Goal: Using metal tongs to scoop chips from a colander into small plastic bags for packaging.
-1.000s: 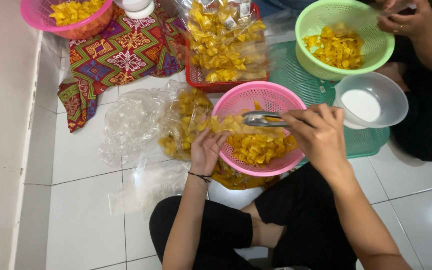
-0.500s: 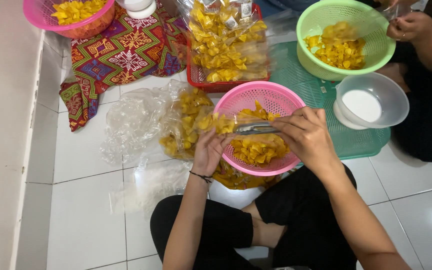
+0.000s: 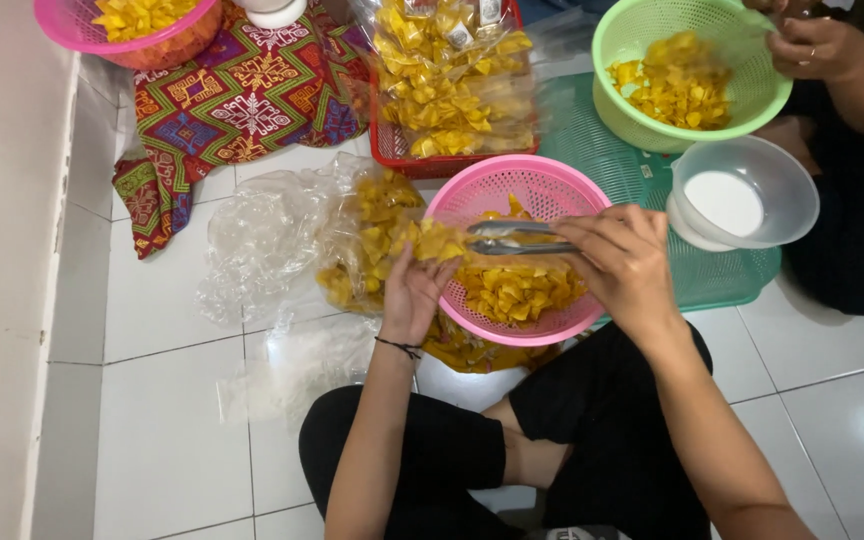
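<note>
Head view: since the earlier frame my right hand [image 3: 624, 262] has drawn the metal tongs [image 3: 517, 238] leftward across the pink basket [image 3: 522, 190]. That hand is closed around them. My left hand [image 3: 414, 290] pinches the plastic bag [image 3: 382, 240] open. I'd keep its mouth wide and the tongs level.

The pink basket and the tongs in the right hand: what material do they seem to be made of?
Pink basket: most likely plastic, matte, judging by its bright uniform colour and moulded grid of small holes.
Tongs: probably metal, perhaps stainless steel, with a silver-grey, slightly shiny surface. The right hand grips them over the basket.
</note>
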